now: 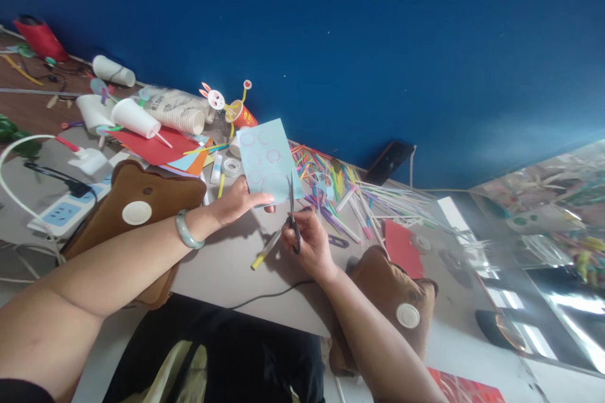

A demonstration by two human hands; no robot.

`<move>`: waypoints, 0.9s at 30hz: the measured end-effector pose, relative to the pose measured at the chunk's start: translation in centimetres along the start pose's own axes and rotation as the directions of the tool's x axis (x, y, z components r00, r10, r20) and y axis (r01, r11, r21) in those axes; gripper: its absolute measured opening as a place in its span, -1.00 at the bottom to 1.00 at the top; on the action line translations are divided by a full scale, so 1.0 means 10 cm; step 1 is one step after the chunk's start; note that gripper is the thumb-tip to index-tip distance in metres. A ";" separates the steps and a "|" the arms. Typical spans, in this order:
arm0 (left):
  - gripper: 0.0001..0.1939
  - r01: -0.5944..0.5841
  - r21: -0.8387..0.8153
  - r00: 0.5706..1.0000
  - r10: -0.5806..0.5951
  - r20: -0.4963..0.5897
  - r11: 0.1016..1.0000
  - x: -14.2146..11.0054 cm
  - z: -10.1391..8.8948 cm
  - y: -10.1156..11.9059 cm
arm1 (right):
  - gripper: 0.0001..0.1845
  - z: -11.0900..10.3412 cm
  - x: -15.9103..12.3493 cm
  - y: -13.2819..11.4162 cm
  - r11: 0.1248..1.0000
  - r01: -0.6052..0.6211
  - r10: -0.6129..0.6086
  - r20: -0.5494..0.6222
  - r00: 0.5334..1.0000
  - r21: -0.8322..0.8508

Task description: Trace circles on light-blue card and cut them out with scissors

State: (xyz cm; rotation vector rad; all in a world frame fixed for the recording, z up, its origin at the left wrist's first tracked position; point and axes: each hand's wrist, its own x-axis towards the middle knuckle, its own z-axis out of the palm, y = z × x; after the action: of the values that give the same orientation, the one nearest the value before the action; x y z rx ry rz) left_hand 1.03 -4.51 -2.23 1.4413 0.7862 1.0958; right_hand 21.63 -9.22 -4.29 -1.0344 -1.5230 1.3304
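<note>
My left hand pinches the lower edge of a light blue sheet of paper, which is held up above the table. Several pink circles are drawn on the sheet. A pair of black-handled scissors is gripped in my right hand, blades pointing up against the sheet's right part. Whether the blades are parted I cannot tell. Below the hands a marker with a yellow end lies on the table. A roll of white tape and a glue stick lie left of the sheet.
Brown cushions lie at the left and right under my forearms. Colourful sticks spread along the blue wall. White paper cups, red paper and a power strip with cables are at the left.
</note>
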 end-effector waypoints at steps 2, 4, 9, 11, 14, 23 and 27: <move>-0.79 0.003 0.002 1.000 -0.003 -0.001 1.000 0.00 0.00 0.01 | -0.55 0.00 0.00 0.00 1.000 -0.002 0.002 -0.001 1.000 -0.003; -0.80 0.001 -0.005 1.000 -0.001 0.000 1.000 -0.01 0.00 0.03 | -0.55 0.00 0.00 0.00 1.000 0.002 -0.002 0.003 1.000 -0.005; -0.82 -0.021 -0.047 1.000 0.021 -0.002 0.999 0.00 -0.01 0.03 | -0.55 0.00 0.00 0.01 1.000 -0.001 0.001 0.009 1.000 -0.001; -0.81 -0.029 -0.067 1.000 0.028 -0.005 0.997 0.00 -0.01 0.02 | -0.55 0.00 0.00 0.01 1.000 -0.001 0.001 0.005 1.000 -0.002; -0.81 -0.034 -0.098 0.999 0.033 -0.006 0.995 0.00 -0.01 0.02 | -0.57 0.00 -0.01 0.02 1.000 0.011 -0.011 0.005 1.000 -0.001; -0.82 -0.002 -0.088 1.000 0.000 -0.023 0.996 -0.01 -0.01 0.11 | -0.58 -0.02 -0.01 0.05 0.999 0.042 -0.042 0.012 0.999 0.006; -0.83 0.007 -0.106 0.999 -0.012 -0.044 0.994 0.00 0.00 0.10 | -0.58 -0.02 -0.01 0.06 0.999 0.045 -0.045 0.020 0.999 -0.005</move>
State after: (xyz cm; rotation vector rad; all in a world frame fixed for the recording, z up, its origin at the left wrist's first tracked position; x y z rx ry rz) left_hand 0.93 -4.72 -1.22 1.3267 0.7541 1.1490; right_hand 21.94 -9.20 -4.87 -0.9872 -1.5565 1.3104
